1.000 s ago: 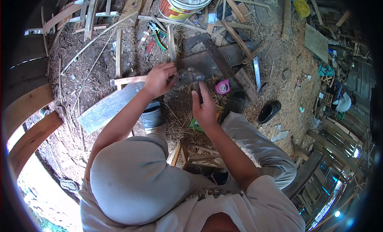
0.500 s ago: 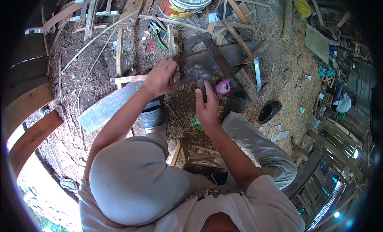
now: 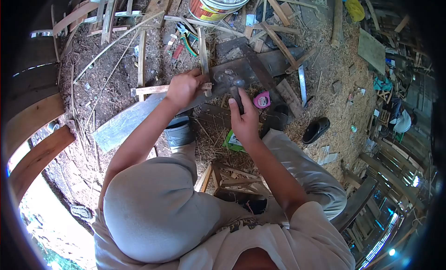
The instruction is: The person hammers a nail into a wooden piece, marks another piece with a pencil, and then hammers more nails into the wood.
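My left hand (image 3: 184, 89) is closed around a thin wooden strip (image 3: 153, 89), whose right end pokes out past my fingers. That end meets an upright wooden strip (image 3: 203, 49), and another upright strip (image 3: 141, 61) joins at the left, like a small frame. Beneath them lies a long grey plank (image 3: 123, 123). My right hand (image 3: 245, 119) grips the dark handle of a hammer (image 3: 237, 82), its metal head over the plank, just right of the frame's corner. Beside the hammer sits a pink tape measure (image 3: 262, 100). Whether my left fingers pinch a nail is hidden.
Green-handled pliers (image 3: 188, 41) lie beyond the frame. A paint bucket (image 3: 216, 7) stands at the top. Scrap wood and shavings cover the ground. A green packet (image 3: 233, 142), a wooden stool-like frame (image 3: 232, 179) and a loose black clog (image 3: 316, 130) are near my legs.
My left hand has shifted slightly left and down, uncovering the strip's right end at the corner. The hammer stays close to the same spot. The whole view has shifted a little.
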### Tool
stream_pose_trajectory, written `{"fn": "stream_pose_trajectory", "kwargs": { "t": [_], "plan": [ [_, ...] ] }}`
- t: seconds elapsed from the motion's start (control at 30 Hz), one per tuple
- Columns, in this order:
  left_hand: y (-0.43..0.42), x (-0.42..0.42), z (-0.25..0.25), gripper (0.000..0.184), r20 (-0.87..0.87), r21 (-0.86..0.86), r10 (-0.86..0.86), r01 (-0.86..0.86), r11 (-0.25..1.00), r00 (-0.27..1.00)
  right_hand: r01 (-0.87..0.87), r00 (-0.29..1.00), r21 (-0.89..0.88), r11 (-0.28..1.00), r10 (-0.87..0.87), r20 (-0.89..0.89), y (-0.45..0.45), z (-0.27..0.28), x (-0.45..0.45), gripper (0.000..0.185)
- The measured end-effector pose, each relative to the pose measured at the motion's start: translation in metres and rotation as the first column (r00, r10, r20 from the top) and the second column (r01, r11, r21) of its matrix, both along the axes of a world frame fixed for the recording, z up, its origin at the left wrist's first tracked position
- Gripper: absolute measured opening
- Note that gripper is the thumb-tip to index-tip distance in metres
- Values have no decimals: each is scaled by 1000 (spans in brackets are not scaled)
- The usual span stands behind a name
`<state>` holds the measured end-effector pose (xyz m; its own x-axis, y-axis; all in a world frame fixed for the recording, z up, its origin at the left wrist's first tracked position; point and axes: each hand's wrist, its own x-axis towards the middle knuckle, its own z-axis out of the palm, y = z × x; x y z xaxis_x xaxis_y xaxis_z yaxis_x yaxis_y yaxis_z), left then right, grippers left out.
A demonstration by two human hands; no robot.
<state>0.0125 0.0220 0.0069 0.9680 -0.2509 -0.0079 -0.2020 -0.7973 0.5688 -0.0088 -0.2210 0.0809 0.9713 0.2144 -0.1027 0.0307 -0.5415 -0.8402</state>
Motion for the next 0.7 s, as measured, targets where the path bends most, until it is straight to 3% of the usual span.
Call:
{"fn": "stream_pose_trajectory", "kwargs": {
  "t": [0.23, 0.53, 0.63, 0.7],
  "plan": [
    [1, 4, 7, 43, -194, -8, -41, 40, 999, 980, -35, 997, 15, 999, 36, -70, -2, 5, 12, 45],
    [0, 6, -19, 51, -216, 27, 17, -11, 1000, 976, 70, 985, 71, 995, -58, -161, 1, 4, 17, 44],
    [0, 9, -8, 51, -278, 55, -2, 19, 998, 961, 31, 995, -73, 997, -38, -88, -6, -19, 14, 45],
    [-2, 7, -12, 52, -245, 21, 15, -10, 1000, 969, 7, 987, -265, 964, 35, 155, -10, -31, 12, 47]
  ]
}}
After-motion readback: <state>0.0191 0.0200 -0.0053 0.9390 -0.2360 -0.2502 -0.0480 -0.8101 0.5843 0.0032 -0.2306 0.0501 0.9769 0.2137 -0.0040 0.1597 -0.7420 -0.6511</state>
